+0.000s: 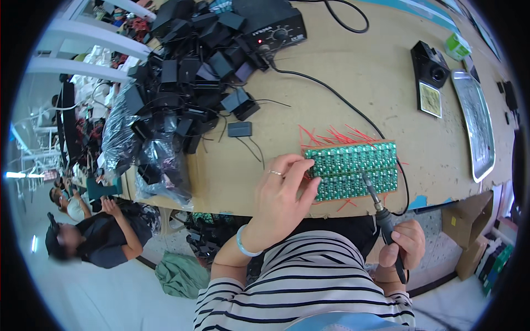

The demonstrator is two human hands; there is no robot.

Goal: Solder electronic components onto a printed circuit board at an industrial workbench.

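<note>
A green circuit board panel (353, 186) with rows of small parts lies near the table's front edge. Thin red wires (343, 135) stick out along its far side, and a few show at the near side. My left hand (282, 187) grips the panel's left end, with thumb and fingers bent at its edge. In my right hand (407, 245) is a soldering iron (385, 219), its handle wrapped by the fingers. Its metal tip points up and left, over the panel's right half; whether it touches the board I cannot tell.
Black plastic boxes (187, 77) with leads heap at the back left, beside a black control unit (276, 30) with a lit red light. The iron's black cable (342, 96) crosses the table. Rightward are a black iron stand (429, 66) and metal tray (473, 124). Another person (105, 237) sits left.
</note>
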